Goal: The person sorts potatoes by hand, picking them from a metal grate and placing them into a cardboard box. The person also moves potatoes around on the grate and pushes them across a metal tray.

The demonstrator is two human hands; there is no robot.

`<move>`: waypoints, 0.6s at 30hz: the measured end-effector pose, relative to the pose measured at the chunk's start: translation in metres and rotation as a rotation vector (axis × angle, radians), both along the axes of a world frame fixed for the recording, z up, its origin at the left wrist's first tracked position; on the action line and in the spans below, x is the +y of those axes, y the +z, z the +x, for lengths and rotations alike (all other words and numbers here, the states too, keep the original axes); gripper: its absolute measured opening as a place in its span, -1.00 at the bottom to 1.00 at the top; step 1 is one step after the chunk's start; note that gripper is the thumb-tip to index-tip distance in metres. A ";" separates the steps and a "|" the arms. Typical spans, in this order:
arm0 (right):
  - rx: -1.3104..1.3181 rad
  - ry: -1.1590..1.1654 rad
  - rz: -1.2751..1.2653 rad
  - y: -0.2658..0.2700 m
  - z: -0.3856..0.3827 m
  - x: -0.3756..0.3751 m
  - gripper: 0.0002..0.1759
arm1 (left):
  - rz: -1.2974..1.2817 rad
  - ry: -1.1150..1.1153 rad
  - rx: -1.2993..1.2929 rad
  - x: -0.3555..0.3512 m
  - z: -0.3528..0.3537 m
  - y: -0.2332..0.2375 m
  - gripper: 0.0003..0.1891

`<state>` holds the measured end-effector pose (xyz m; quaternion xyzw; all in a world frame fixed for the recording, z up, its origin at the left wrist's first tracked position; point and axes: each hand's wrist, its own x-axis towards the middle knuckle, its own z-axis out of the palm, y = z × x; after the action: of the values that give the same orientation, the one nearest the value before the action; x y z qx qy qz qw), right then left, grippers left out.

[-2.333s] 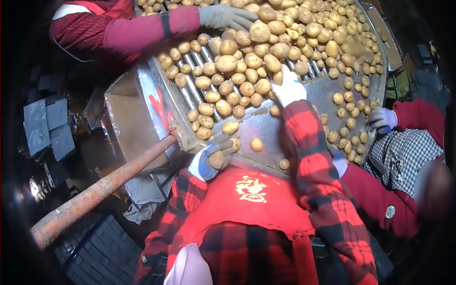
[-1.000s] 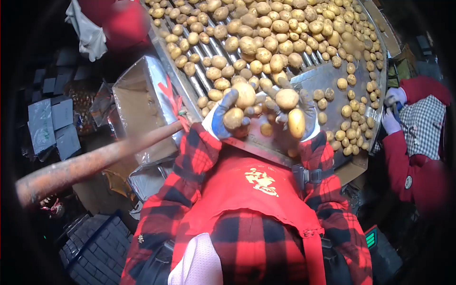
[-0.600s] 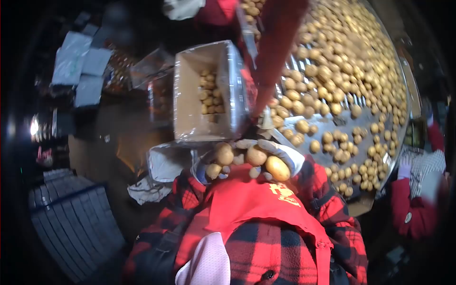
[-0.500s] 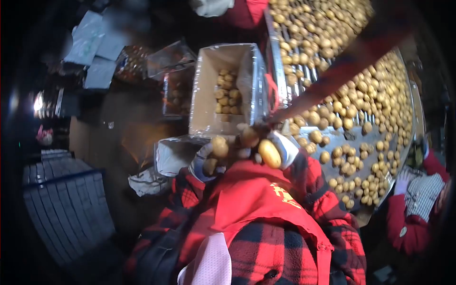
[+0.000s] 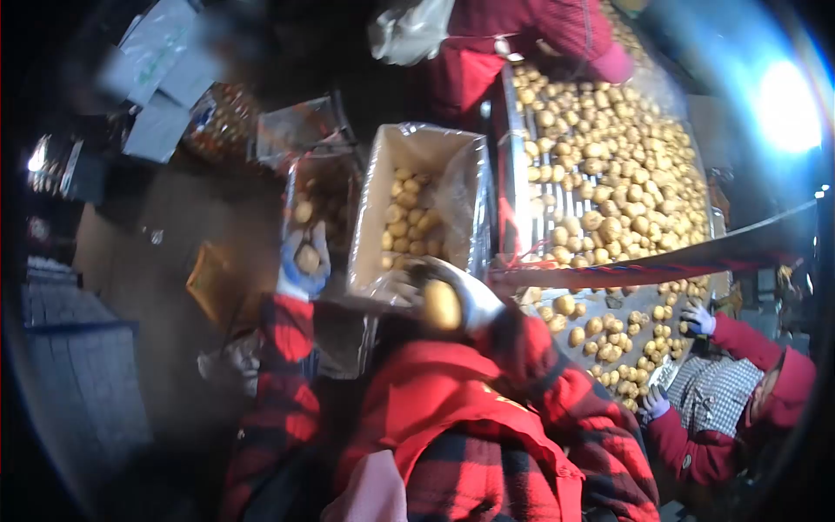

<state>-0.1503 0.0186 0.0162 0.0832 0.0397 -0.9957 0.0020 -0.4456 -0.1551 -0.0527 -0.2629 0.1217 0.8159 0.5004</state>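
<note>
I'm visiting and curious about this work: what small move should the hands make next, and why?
Perhaps the left hand could tip its brown potato into the narrow bin: it is at that bin's near end, and other potatoes show inside. The right hand, with a yellow potato, is by the near rim of the lined box.

Potatoes lie in a box left of the table.

pale packages, upper left | grey-blue stack, lower left | bright light, upper right | checked apron, right
</note>
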 end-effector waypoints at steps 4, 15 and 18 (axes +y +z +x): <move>-0.393 -0.258 0.894 0.029 -0.110 0.008 -0.40 | 0.042 -0.087 0.509 -0.019 0.053 -0.041 -0.66; -0.356 -0.037 2.247 -0.006 0.155 -0.019 -0.54 | -0.024 -0.081 0.078 0.005 0.013 0.041 -0.78; -0.949 -0.159 0.952 0.036 0.196 -0.043 -0.54 | -0.064 -0.165 0.161 0.059 -0.066 0.074 -0.87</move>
<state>0.0455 -0.0245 0.0522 0.5059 0.4627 -0.7222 -0.0910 -0.5115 -0.0959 0.0218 -0.2015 0.2084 0.7860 0.5460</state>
